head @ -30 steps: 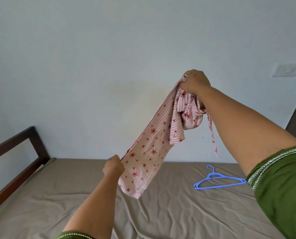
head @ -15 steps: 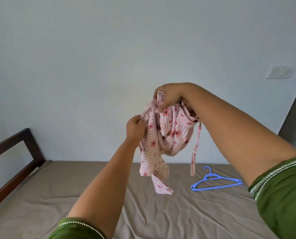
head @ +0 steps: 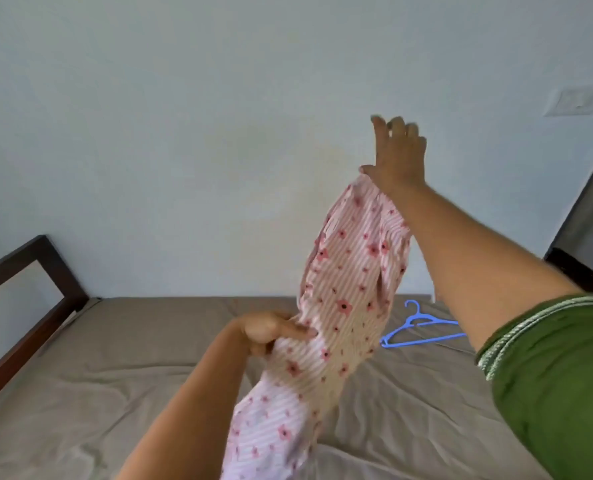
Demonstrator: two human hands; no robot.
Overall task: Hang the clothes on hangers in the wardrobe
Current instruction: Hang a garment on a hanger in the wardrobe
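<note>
1. Pinching the cloth from the left side, the left hand (head: 265,332) holds a fold of the pink flowered garment (head: 343,306) low and near, with its fingers curled onto the fabric.
2. Up high and farther away, the right hand (head: 397,157) has its fingers spread wide and holds nothing. It looks like it is poked through the top opening of the garment, which sits bunched round the wrist.
3. Between the two hands the garment hangs like a long tube, and its bottom end drops out of view at the near edge.
4. I think the garment is light, thin and floppy. It will sag and twist, so the best places to hold it are the shoulders or the neck edge.
5. Just past the garment on the right, the blue hanger (head: 418,329) lies flat on the brown bed (head: 132,375), apart from both hands.
6. No wardrobe shows here.
</note>
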